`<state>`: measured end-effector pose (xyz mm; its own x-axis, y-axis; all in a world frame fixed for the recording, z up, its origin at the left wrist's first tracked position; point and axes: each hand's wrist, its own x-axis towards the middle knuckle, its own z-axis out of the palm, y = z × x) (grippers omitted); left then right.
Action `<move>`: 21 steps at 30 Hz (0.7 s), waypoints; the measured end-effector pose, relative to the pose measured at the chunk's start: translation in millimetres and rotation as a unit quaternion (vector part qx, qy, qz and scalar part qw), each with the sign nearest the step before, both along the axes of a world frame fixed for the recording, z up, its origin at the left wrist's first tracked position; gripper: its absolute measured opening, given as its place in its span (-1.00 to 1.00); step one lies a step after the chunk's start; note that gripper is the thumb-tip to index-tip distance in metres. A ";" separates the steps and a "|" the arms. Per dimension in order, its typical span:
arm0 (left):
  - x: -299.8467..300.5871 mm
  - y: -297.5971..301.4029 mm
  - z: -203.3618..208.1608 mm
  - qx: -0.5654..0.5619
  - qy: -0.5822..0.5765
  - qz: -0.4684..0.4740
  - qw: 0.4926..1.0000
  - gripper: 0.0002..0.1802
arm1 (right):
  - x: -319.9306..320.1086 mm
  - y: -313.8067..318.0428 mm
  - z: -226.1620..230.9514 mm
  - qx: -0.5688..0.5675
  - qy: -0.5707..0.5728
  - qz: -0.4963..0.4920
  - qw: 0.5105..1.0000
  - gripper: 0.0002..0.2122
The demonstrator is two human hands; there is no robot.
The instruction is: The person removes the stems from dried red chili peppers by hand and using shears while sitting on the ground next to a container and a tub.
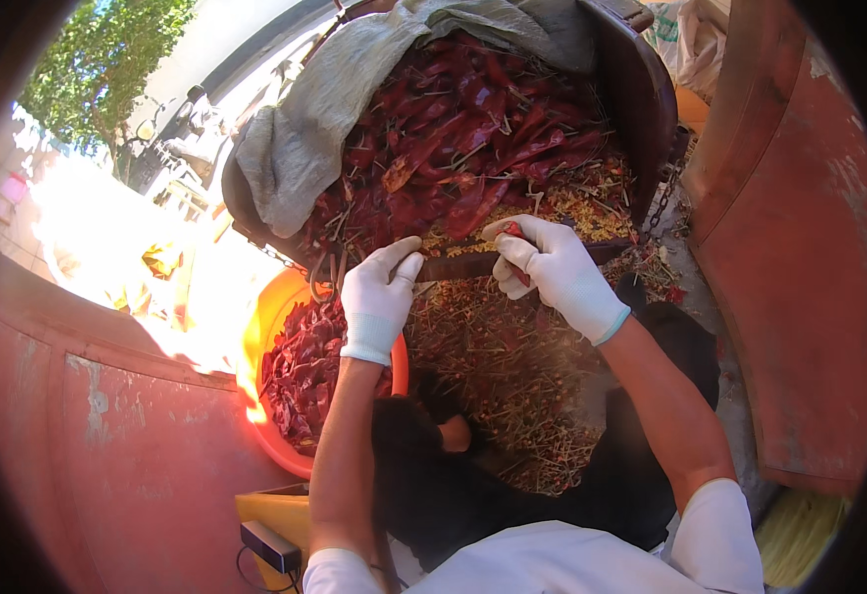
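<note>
- Red chillies (473, 109) lie heaped in a dark container (648, 104) at upper centre of the frame; grey sacking (300, 148) drapes over its left side;
- left hand (376, 297), gloved, sits just left of centre with fingertips drawn close to the thumb; whether anything lies between them, I cannot tell;
- right hand (560, 265), likewise gloved, right of centre, curls closed around a red chilli piece (513, 230);
- a light fingertip pinch would probably suit such brittle-looking skins; working low above the yellow seeds (582, 205) should let crumbs drop inside;
- orange tub (401, 364), left of centre, holds red pods (300, 366); nudging its rim is best avoided.
</note>
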<state>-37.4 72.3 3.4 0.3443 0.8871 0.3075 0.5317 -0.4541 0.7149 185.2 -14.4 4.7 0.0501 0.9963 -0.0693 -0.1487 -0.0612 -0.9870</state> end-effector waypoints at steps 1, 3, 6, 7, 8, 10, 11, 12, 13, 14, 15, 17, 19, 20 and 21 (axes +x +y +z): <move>-10.9 12.1 -1.0 0.046 0.093 0.039 0.994 -0.68 | -1.4 -2.6 7.6 -0.010 0.014 -0.013 1.000 -0.71; -25.8 26.1 1.3 0.113 0.212 0.119 0.963 -0.66 | -3.8 -11.7 19.6 -0.034 0.041 -0.043 0.998 -0.66; -48.4 34.2 -2.0 0.108 0.290 0.217 0.926 -0.63 | -1.8 -13.9 16.7 -0.034 0.087 -0.018 0.995 -0.60; -57.8 35.3 -8.3 0.116 0.304 0.241 0.914 -0.63 | -2.8 -14.1 15.7 -0.033 0.111 -0.013 0.993 -0.60; -65.4 37.7 -11.8 0.112 0.292 0.247 0.917 -0.63 | -3.2 -15.0 18.5 -0.036 0.106 -0.010 0.994 -0.61; -70.6 40.4 -16.3 0.101 0.264 0.253 0.925 -0.63 | -3.3 -14.7 16.5 -0.025 0.096 -0.012 0.995 -0.64; -72.9 39.5 -17.5 0.099 0.236 0.244 0.935 -0.64 | -4.2 -14.5 15.9 -0.020 0.091 -0.013 0.996 -0.65; -69.2 36.4 -14.8 0.097 0.205 0.233 0.946 -0.64 | -4.9 -14.0 14.2 -0.017 0.092 -0.012 0.996 -0.66; -64.8 35.1 -13.6 0.095 0.175 0.221 0.955 -0.64 | -6.4 -12.6 10.7 -0.013 0.093 -0.012 0.996 -0.67; -58.0 37.9 -14.1 0.097 0.147 0.208 0.962 -0.66 | -7.3 -11.8 7.6 -0.010 0.094 -0.011 0.995 -0.68; -52.9 40.2 -14.7 0.111 0.168 0.202 0.958 -0.66 | -9.3 -11.3 7.0 -0.015 0.091 -0.006 0.996 -0.69; -40.6 47.2 -17.4 0.138 0.211 0.189 0.949 -0.66 | -12.0 -11.3 5.8 -0.025 0.086 0.002 0.996 -0.70; -28.3 54.8 -17.5 0.144 0.264 0.192 0.934 -0.66 | -12.7 -12.2 5.6 -0.031 0.097 0.015 0.995 -0.69; -24.0 59.0 -16.3 0.137 0.285 0.191 0.929 -0.65 | -13.2 -12.2 5.8 -0.032 0.102 0.020 0.994 -0.69; -21.3 62.2 -17.1 0.128 0.307 0.190 0.924 -0.64 | -13.8 -12.3 5.6 -0.036 0.108 0.025 0.993 -0.69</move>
